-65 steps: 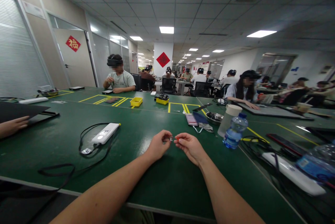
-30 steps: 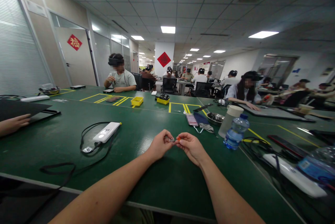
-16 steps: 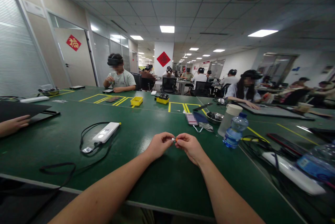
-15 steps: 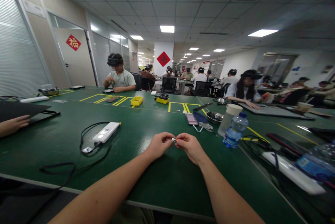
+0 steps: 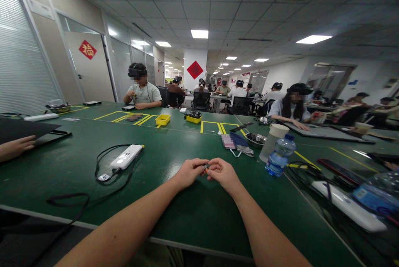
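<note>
Above the green table (image 5: 162, 146), my left hand (image 5: 188, 174) and my right hand (image 5: 223, 174) meet fingertip to fingertip. Both are closed in a pinch on a small silver-and-orange piece (image 5: 206, 168). The fingers hide most of it, and it is too small for me to tell its kind. My left thumb and forefinger grip its pale, metallic-looking side. At the orange side are the right fingertips. Left of my hands lies a white power bank (image 5: 127, 156) with a black cable.
To the right stand a blue-capped water bottle (image 5: 280, 155), a pale tumbler (image 5: 272, 142) and a metal bowl (image 5: 256, 139). Yellow trays (image 5: 163, 120) sit further back. Another person's hand (image 5: 17, 148) rests at the left edge on a black panel. Several people sit around.
My right hand has shifted slightly left and its fingers have turned over the small piece, covering more of it. My left hand stays nearly in place.
</note>
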Available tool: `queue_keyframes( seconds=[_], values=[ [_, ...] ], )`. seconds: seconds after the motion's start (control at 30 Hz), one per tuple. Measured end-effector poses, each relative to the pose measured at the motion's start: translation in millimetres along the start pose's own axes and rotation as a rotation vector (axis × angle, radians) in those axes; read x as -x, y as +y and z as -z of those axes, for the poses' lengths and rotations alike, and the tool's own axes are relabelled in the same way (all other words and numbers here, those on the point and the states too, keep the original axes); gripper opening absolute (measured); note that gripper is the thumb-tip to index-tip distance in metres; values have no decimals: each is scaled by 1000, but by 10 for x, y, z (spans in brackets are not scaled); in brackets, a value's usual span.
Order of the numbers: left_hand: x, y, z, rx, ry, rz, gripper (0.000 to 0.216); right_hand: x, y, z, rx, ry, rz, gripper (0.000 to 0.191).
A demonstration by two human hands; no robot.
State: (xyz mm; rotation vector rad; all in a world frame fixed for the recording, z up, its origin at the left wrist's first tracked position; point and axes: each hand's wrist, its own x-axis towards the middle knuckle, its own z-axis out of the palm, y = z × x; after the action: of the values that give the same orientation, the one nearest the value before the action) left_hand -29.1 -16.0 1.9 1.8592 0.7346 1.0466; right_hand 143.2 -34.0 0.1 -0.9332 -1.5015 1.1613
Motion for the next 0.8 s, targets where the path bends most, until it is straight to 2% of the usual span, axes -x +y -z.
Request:
queue_keyframes(
  seconds=[0.2, 0.4, 0.6, 0.8],
  values=[
    [-1, 20, -29, 123, 14, 48, 34, 18, -13, -13, 171, -17, 98, 31],
    [-13, -48, -58, 191, 58, 47, 24, 17, 3, -22, 310, -12, 104, 26],
    [-25, -81, -51, 110, 71, 32, 18, 34, -21, -33, 359, -23, 76, 14],
    [9, 10, -69, 27, 57, 10, 18, 47, -12, -45, 407, -41, 77, 11]
  ],
)
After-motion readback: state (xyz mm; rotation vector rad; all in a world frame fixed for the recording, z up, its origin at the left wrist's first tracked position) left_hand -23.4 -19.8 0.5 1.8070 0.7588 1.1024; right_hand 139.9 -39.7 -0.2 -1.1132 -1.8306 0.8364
